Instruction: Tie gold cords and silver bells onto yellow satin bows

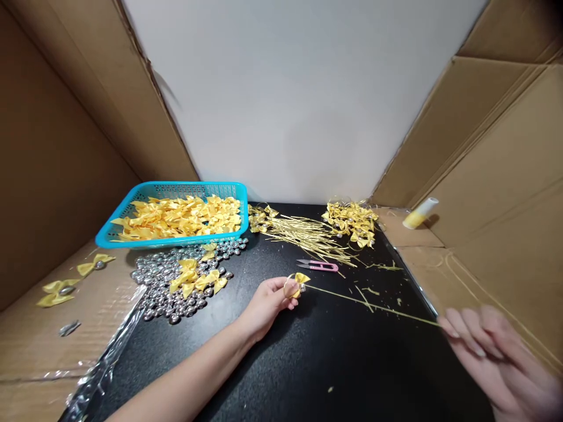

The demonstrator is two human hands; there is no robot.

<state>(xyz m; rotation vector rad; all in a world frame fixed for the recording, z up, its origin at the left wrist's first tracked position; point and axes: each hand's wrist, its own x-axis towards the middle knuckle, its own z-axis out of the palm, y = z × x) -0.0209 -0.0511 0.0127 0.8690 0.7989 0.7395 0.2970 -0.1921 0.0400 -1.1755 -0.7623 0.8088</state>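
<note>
My left hand (269,306) is closed over the middle of the black table, pinching a small yellow ribbon bow (301,279). A gold loop stands up at the fingertips, and a bit of shiny silver shows beside the bow. From the bow a thin yellow thread (373,306) runs taut to the right. Its far end meets the fingers of my right hand (488,351), which is closed on it at the lower right and somewhat blurred. Just beyond my left hand lie pink-handled thread snips (318,266), touched by neither hand.
A blue basket (171,242) full of yellow bows stands at the back left, with silver bead-like pieces (162,287) before it. Gold twist strips (308,234) lie centrally, beside a pile of bows (352,220). A thread spool (420,214) stands right; cardboard walls (505,135) flank the table.
</note>
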